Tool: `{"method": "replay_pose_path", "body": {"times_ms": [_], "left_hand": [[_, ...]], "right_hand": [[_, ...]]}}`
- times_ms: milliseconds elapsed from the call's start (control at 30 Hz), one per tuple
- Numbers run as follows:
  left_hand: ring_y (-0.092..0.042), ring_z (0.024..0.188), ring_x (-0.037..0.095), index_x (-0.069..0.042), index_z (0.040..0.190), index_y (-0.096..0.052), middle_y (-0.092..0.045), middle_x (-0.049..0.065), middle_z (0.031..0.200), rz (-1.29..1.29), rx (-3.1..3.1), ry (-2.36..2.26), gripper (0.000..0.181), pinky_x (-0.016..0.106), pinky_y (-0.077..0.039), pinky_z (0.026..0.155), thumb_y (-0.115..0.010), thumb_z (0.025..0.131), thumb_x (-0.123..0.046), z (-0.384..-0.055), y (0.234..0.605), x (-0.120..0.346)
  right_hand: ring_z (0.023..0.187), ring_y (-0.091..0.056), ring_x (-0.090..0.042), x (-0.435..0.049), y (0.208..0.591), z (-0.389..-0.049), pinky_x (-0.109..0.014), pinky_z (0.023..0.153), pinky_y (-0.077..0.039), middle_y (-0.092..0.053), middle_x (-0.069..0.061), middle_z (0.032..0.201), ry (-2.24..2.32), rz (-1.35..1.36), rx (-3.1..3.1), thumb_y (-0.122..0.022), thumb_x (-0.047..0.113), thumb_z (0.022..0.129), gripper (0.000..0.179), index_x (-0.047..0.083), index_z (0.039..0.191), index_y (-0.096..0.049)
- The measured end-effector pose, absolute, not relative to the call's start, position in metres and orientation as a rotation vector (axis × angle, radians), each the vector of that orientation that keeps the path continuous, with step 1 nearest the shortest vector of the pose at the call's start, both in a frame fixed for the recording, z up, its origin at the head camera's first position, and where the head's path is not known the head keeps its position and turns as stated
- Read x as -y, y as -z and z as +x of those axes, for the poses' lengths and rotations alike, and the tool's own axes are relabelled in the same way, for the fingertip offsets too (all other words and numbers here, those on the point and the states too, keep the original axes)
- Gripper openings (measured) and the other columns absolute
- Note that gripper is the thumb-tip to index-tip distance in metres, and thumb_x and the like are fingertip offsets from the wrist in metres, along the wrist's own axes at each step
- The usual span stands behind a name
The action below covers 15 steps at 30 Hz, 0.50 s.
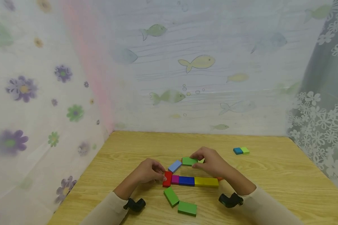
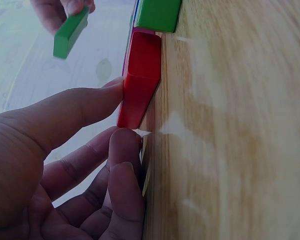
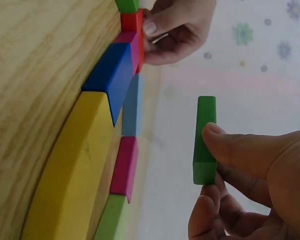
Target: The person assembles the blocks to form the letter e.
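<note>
My left hand (image 1: 148, 171) pinches a red block (image 1: 167, 180) at the left end of a row on the table, its thumb on the block's side. My right hand (image 1: 211, 162) holds a green block (image 3: 205, 145) between thumb and fingers, raised off the table as the right wrist view shows. From the red block the row runs right with a magenta block (image 1: 175, 179), a dark blue block (image 1: 186, 181) and a long yellow block (image 1: 206, 182). A pale blue block (image 1: 175, 166) slants away behind the red one. Beyond it lie a pink block (image 3: 125, 167) and a light green block (image 3: 111, 220).
Two green blocks, one slanted (image 1: 171, 197) and one lying crosswise (image 1: 187, 208), are nearer me. A teal block (image 1: 238, 151) and a lime block (image 1: 245, 150) sit together at the back right. An orange piece (image 1: 220, 179) partly shows beside my right wrist. Patterned curtains (image 1: 200, 93) surround the wooden table.
</note>
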<state>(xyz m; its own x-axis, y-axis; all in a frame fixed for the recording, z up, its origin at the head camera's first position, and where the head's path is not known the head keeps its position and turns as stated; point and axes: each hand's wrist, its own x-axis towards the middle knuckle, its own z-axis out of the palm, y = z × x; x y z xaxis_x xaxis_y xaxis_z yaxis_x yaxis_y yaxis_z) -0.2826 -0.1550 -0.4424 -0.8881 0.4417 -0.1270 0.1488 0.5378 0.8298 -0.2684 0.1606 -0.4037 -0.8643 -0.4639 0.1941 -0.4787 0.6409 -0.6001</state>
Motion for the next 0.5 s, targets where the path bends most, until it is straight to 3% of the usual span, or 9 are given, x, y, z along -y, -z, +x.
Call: {"method": "replay_pose_path", "body": {"times_ms": [500], "left_hand": [[-0.068,0.074,0.019,-0.009,0.103,-0.078,-0.072,0.003,0.086,0.485,-2.464,-1.271,0.024,0.035,-0.058,0.062,-0.087,0.084,-0.021,-0.28,0.44,0.154]], "right_hand": [[0.095,-0.058,-0.023,-0.18,0.407,-0.231,-0.025,0.074,-0.054,-0.064,0.006,0.106,-1.178,0.877,2.855,-0.079,0.019,0.093,0.028,0.019,0.121,-0.075]]}}
